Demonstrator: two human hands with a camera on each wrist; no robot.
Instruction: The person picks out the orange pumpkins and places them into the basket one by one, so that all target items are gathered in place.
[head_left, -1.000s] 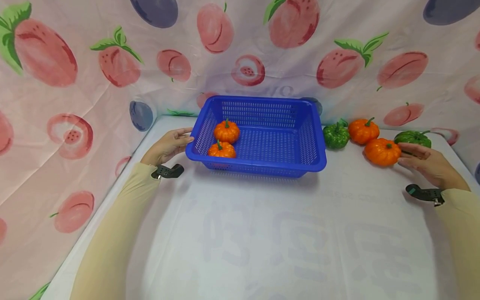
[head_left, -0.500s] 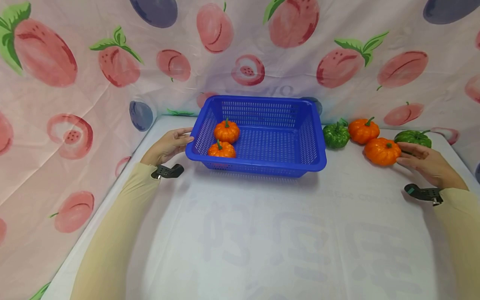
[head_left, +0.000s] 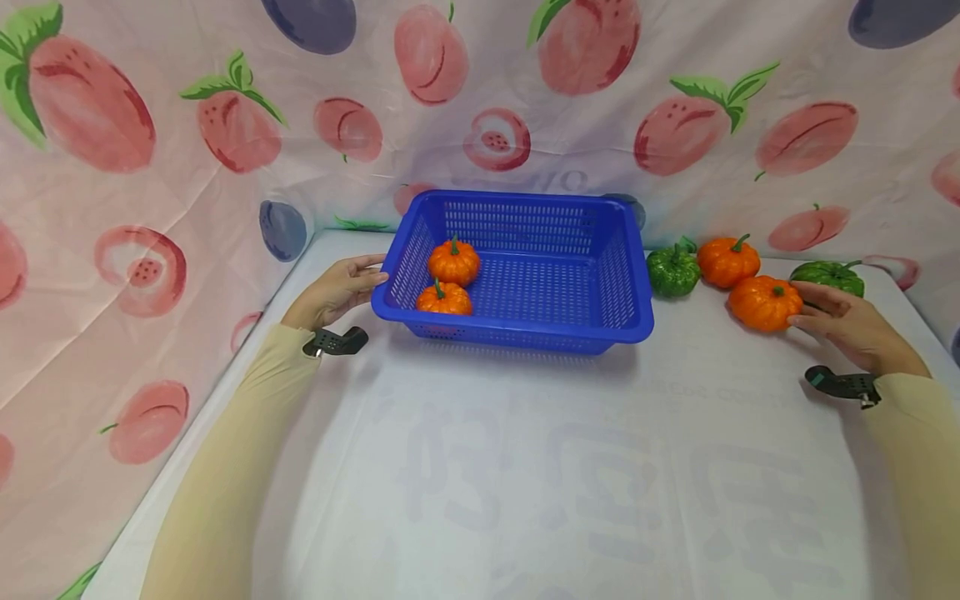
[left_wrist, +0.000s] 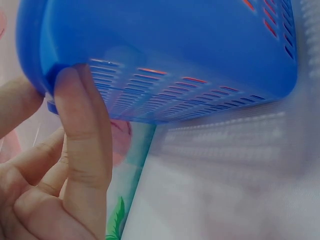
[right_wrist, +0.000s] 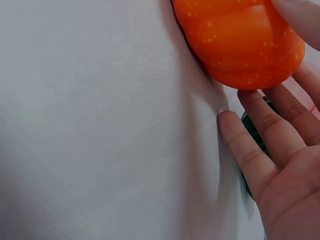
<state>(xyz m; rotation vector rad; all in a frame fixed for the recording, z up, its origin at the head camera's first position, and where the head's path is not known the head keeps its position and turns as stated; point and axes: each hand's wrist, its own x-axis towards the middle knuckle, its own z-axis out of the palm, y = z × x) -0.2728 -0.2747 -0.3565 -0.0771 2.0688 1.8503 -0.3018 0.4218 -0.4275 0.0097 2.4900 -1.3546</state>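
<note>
My left hand (head_left: 340,292) pinches the left rim of a blue plastic basket (head_left: 517,328), its thumb and fingers on either side of the lip, as the left wrist view of the basket (left_wrist: 175,35) shows. Two small orange pumpkins (head_left: 453,264) sit inside the basket at its left end. On the right, my right hand (head_left: 855,321) is beside another orange pumpkin (head_left: 763,304). In the right wrist view the fingers (right_wrist: 270,125) are extended, tips right at the side of that pumpkin (right_wrist: 240,45), and the thumb overlaps its upper edge.
Behind that pumpkin stand one more orange pumpkin (head_left: 727,262) and a green pumpkin (head_left: 672,272). A second green pumpkin (head_left: 828,277) lies partly behind my right hand. White cloth (head_left: 525,467) covers the table; a fruit-print curtain (head_left: 577,150) hangs close behind the basket.
My right hand has shifted slightly left, closer against the orange pumpkin. The left hand and the basket have stayed in place.
</note>
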